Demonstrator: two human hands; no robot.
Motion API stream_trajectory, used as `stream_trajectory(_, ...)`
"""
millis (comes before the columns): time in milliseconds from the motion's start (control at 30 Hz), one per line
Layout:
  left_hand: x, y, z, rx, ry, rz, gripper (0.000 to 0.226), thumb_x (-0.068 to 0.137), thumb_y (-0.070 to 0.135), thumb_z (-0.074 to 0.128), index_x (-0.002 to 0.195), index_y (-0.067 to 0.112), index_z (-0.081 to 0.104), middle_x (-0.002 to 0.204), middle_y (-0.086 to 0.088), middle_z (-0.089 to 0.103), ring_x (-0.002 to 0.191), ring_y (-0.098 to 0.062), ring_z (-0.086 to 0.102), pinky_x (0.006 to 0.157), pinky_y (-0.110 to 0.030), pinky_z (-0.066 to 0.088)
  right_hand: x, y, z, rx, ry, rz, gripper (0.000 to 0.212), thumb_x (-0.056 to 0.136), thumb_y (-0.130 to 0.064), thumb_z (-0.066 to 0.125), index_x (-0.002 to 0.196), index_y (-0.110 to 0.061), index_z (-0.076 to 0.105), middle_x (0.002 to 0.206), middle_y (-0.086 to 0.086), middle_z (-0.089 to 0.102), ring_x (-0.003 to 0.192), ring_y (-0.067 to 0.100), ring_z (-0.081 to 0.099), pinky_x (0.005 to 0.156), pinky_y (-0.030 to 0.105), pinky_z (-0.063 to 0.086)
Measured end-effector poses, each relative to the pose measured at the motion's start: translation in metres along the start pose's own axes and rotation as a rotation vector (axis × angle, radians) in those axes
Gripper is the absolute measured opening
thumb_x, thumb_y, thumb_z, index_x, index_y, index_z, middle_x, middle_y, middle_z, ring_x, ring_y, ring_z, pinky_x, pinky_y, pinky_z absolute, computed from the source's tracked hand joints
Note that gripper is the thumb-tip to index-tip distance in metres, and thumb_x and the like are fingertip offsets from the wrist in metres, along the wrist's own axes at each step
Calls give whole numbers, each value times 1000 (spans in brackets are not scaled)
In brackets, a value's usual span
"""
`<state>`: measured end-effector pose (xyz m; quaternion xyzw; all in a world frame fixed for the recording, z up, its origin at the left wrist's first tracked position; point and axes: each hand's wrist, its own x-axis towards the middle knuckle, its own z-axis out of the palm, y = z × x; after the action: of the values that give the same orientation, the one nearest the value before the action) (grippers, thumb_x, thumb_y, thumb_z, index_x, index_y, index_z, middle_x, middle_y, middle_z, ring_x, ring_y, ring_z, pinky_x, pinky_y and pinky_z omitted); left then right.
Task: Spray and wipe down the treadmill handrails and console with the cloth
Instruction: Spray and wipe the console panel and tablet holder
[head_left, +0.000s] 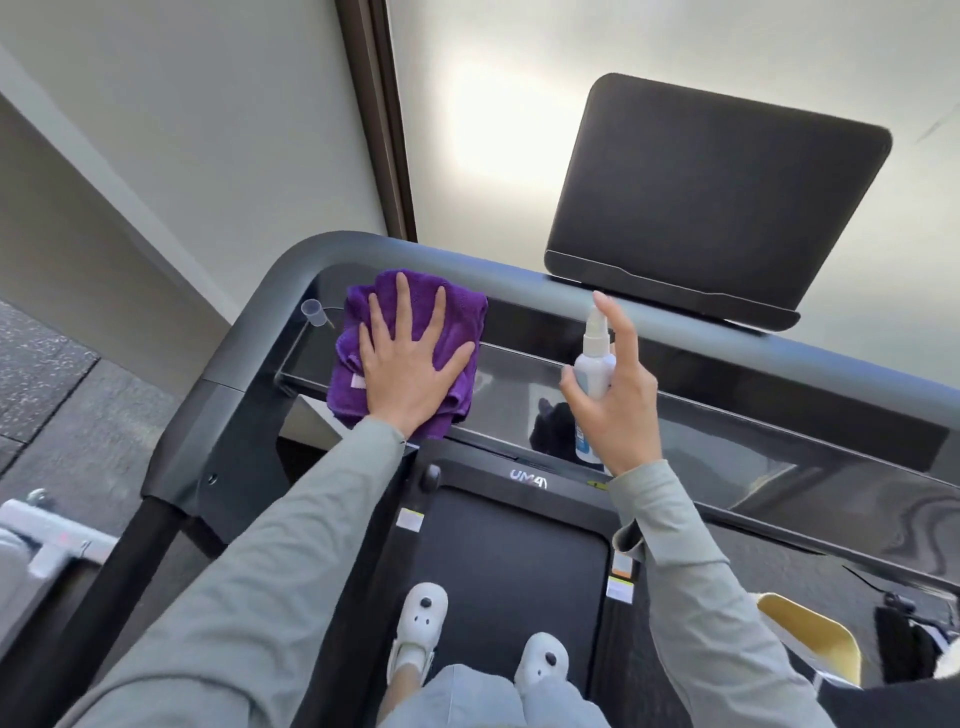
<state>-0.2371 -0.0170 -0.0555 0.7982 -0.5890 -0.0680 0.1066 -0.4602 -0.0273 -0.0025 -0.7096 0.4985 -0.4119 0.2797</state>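
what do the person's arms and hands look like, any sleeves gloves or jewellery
Both arms wear long, plain, pale grey-green fabric sleeves, the left sleeve and the right sleeve, reaching to the wrists, with loose, slightly creased cuffs. The left hand and the right hand are bare: no gloves, and no rings, watch or bracelet show. No logos or markings are visible on the sleeves.

console (779, 441) cut off right, bottle label (582, 387) unreadable

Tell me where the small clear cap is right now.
In the head view, the small clear cap stands on the glossy black console tray at its far left corner, just left of the purple cloth and inside the curved grey handrail.
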Motion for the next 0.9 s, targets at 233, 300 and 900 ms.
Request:
stream_trajectory(233, -22, 77, 17, 6, -7, 208, 70, 94, 65, 28, 155, 37, 7, 163, -8, -13, 146, -43, -13, 119, -56, 7, -8, 5, -17, -2, 26, -17, 72, 84, 1, 67, 144, -27, 39, 73, -2, 59, 60, 16, 49, 68, 12, 46)
stream_trajectory(300, -23, 70, 16, 3, -9, 232, 69, 94, 65, 32, 155, 38, 10, 163, -6, -11, 147, -41, -11, 119, -56, 6, -6, 4, -18, -6, 40, -24, 73, 84, 1, 66, 143, -29, 37, 70, -1, 58, 60, 21, 49, 67, 15, 46)
stream_trajectory(900, -9, 12, 0, -51, -36, 437, 62, 92, 65, 35, 150, 43, 26, 164, 2, 1, 150, -32, -2, 119, -54, 14, -15, 3, -27, 32, 24, 19, 72, 82, 4, 66, 144, -20, 40, 70, -1, 54, 55, 28, 43, 59, 29, 47)
